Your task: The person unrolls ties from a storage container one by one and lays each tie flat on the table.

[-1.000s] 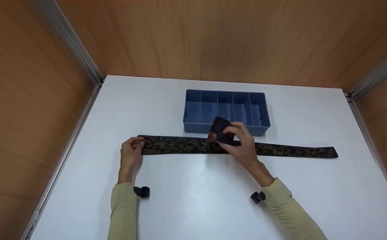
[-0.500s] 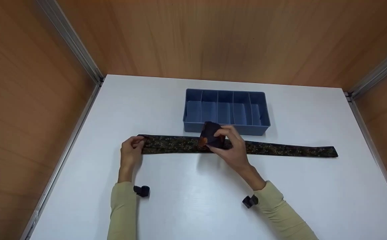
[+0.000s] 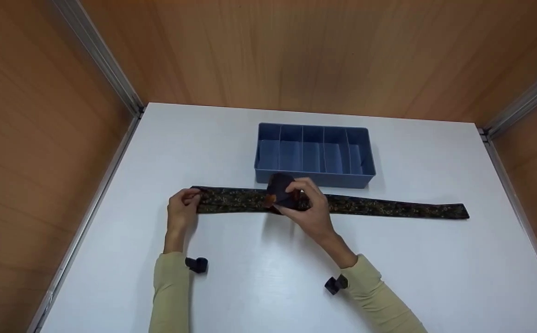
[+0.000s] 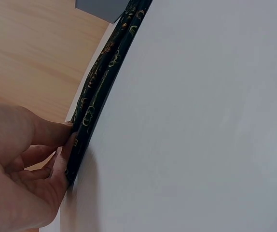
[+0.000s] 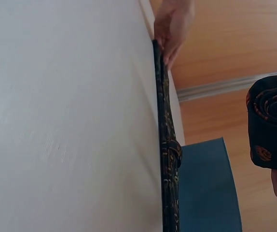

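A dark necktie point(image 3: 231, 200) with a small gold pattern lies stretched from left to right across the white table. At its left end my left hand point(image 3: 182, 210) pinches the fabric between thumb and fingers, close up in the left wrist view. Over the middle of that tie my right hand point(image 3: 312, 212) holds a second, rolled-up necktie point(image 5: 266, 121), dark with orange motifs. Its coiled end faces the camera in the right wrist view. The rolled tie and the hand hide part of the flat one in the head view.
Just behind the flat tie stands a blue box point(image 3: 314, 179) with several compartments in a row. Wooden panels point(image 3: 296, 55) rise behind and at both sides of the white table point(image 3: 249, 286). Small black cameras sit at both wrists.
My right hand has moved left and slightly toward me with the rolled necktie, away from the box's front edge. The left hand stays at the flat tie's end.
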The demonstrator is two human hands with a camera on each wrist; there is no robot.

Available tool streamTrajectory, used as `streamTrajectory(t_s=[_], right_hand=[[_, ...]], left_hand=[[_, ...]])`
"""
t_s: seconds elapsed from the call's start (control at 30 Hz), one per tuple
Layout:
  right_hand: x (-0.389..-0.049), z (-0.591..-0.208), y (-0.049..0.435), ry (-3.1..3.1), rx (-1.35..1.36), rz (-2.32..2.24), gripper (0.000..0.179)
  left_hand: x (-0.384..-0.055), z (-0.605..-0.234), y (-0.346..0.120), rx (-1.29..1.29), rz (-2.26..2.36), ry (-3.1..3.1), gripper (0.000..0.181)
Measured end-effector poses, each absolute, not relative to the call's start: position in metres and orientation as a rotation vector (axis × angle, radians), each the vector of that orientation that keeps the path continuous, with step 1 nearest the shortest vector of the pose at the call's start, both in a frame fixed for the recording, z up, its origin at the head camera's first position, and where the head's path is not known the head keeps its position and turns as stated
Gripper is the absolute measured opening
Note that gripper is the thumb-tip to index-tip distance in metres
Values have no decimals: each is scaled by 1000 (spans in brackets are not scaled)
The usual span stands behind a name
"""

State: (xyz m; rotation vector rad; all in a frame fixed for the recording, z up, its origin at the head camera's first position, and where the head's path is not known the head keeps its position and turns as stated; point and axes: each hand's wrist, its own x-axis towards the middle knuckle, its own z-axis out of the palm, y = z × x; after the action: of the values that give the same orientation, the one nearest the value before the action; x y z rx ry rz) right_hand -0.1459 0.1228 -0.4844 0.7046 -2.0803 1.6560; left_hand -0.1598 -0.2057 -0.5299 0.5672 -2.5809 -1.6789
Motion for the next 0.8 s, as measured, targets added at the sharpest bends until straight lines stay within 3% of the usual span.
streamTrajectory(t_s=[0.3,0.8], right_hand=[[-131,-459,103,-2057,736,1758,37],[-126,-463,81,-2089,703,1924,34]], left_hand=[[-161,-530,-205,585,-1663,-2588,22],[-160,-531,-205,565,-1659,-2565,21]])
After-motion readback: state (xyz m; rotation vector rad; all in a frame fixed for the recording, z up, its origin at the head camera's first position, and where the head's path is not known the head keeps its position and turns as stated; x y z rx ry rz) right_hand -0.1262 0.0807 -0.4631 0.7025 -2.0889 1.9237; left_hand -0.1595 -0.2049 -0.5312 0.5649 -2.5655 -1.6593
